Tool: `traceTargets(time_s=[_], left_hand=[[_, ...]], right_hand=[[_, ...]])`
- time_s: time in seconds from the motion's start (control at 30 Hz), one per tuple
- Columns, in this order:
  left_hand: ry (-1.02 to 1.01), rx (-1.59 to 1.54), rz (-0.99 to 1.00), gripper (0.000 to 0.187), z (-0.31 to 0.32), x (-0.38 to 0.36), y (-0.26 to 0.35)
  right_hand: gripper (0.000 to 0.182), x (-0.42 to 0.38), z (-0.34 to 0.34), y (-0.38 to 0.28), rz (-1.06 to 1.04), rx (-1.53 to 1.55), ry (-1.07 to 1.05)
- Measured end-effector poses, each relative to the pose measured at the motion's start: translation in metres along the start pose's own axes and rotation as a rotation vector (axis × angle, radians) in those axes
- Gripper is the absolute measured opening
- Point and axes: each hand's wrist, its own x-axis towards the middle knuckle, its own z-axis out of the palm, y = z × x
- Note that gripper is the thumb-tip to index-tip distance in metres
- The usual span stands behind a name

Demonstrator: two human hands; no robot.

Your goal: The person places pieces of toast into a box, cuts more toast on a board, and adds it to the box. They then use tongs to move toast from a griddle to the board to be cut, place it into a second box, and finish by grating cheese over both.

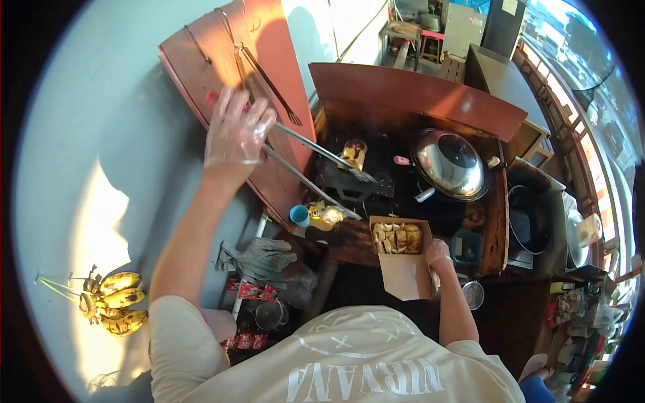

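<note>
My left hand (236, 127), in a clear plastic glove, is raised at the left and wrapped round long metal tongs (300, 139). Their two arms spread wide apart, one tip near a yellow and browned piece of food (353, 154) on the dark grill (336, 181), the other low by the front ledge. Also gloved, my right hand (438, 256) grips the right side of an open cardboard box (407, 274). Sliced, browned food (398, 238) fills the box's inner part, and its lid hangs down toward me.
A lidded pan (449, 164) sits right of the grill, behind it a red-brown board (416, 94). A blue cup (299, 215) and yellow packets (322, 213) stand at the front left. Bananas (121, 295) hang on the left wall, a grey cloth (259, 258) below the counter.
</note>
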Motion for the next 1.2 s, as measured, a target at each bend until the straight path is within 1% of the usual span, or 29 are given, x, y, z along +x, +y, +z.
traceTargets(time_s=[0.03, 0.1, 0.23, 0.27, 0.33, 0.37, 0.43, 0.47, 0.5, 0.57, 0.6, 0.63, 0.7, 0.73, 0.8, 0.83, 0.87, 0.9, 0.93, 0.97, 1.0, 1.03, 1.1, 1.13, 1.17, 1.2], left_hand=[[0.006, 0.006, 0.001, 0.025, -0.001, 0.01, -0.013], [0.019, 0.117, 0.103, 0.023, 0.0, 0.025, -0.036], [0.029, 0.113, 0.17, 0.025, 0.021, 0.03, -0.084], [-0.015, 0.092, 0.188, 0.027, 0.029, 0.027, -0.09], [-0.137, 0.093, 0.212, 0.03, 0.038, 0.02, -0.091], [-0.134, 0.088, 0.214, 0.03, 0.043, 0.014, -0.089], [-0.31, 0.127, 0.204, 0.031, 0.037, 0.009, -0.073], [-0.247, 0.123, 0.222, 0.034, 0.053, 0.0, -0.077], [-0.243, 0.1, 0.233, 0.034, 0.056, -0.005, -0.077], [-0.318, 0.166, 0.149, 0.029, 0.055, -0.009, -0.067], [-0.394, 0.174, 0.142, 0.031, 0.044, -0.006, -0.057], [-0.393, 0.15, 0.154, 0.031, 0.041, -0.011, -0.047], [-0.39, 0.068, 0.071, 0.048, 0.032, -0.026, -0.031], [-0.346, 0.007, 0.077, 0.049, 0.017, -0.03, -0.013], [-0.158, -0.301, 0.022, 0.049, 0.012, -0.052, 0.027], [-0.072, -0.418, -0.027, 0.045, 0.011, -0.065, 0.057], [-0.08, -0.646, -0.166, 0.032, 0.013, -0.076, 0.085], [-0.129, -0.79, -0.345, 0.029, 0.025, -0.097, 0.119], [-0.217, -0.899, -0.591, 0.029, 0.045, -0.12, 0.157], [-0.541, -1.074, -0.904, 0.03, 0.051, -0.135, 0.185], [-0.557, -1.343, -0.994, 0.034, 0.071, -0.161, 0.21], [-0.584, -1.534, -1.166, 0.034, 0.087, -0.184, 0.23], [-0.594, -1.23, -0.975, 0.035, 0.069, -0.175, 0.227], [-0.633, -1.098, -0.828, 0.03, 0.062, -0.162, 0.211], [-0.671, -0.966, -0.689, 0.027, 0.06, -0.149, 0.191], [-0.641, -1.056, -0.772, 0.021, 0.058, -0.141, 0.175]], right_hand=[[0.032, -0.001, -0.001, -0.003, 0.003, 0.0, 0.008], [0.033, -0.002, -0.003, -0.009, -0.008, -0.02, -0.043], [0.033, -0.004, 0.008, -0.019, 0.0, -0.038, -0.061], [0.033, -0.004, 0.015, -0.022, 0.022, -0.037, -0.044], [0.033, -0.008, 0.021, -0.025, 0.047, -0.035, -0.032], [0.033, -0.01, 0.023, -0.026, 0.048, -0.004, -0.02], [0.033, -0.013, 0.022, -0.028, 0.054, 0.031, -0.015], [0.033, -0.014, 0.023, -0.028, 0.081, 0.119, 0.016], [0.032, -0.018, 0.025, -0.03, 0.111, 0.21, 0.04], [0.031, -0.019, 0.017, -0.038, 0.149, 0.214, 0.0], [0.031, -0.019, 0.014, -0.041, 0.139, 0.187, -0.008], [0.031, -0.018, 0.009, -0.044, 0.125, 0.157, -0.012], [0.03, -0.023, -0.014, -0.052, 0.136, 0.21, 0.016], [0.03, -0.017, -0.013, -0.055, 0.139, 0.212, 0.003], [0.029, -0.003, -0.008, -0.064, 0.041, 0.111, 0.019], [0.029, 0.0, -0.011, -0.069, 0.042, 0.116, 0.009], [0.03, 0.002, -0.017, -0.075, 0.042, 0.139, 0.031], [0.031, 0.006, -0.023, -0.082, 0.045, 0.162, 0.055], [0.031, 0.011, -0.029, -0.087, 0.052, 0.165, 0.049], [0.031, 0.015, -0.035, -0.094, 0.004, 0.129, 0.031], [0.032, 0.017, -0.037, -0.1, -0.043, 0.094, 0.011], [0.032, 0.02, -0.036, -0.106, -0.034, 0.099, 0.005], [0.033, 0.034, -0.031, -0.117, -0.052, 0.118, 0.034], [0.029, 0.03, -0.049, -0.121, -0.006, 0.171, -0.027], [0.029, 0.038, -0.044, -0.127, -0.01, 0.178, -0.04], [0.028, 0.051, -0.036, -0.133, 0.021, 0.232, -0.048]])
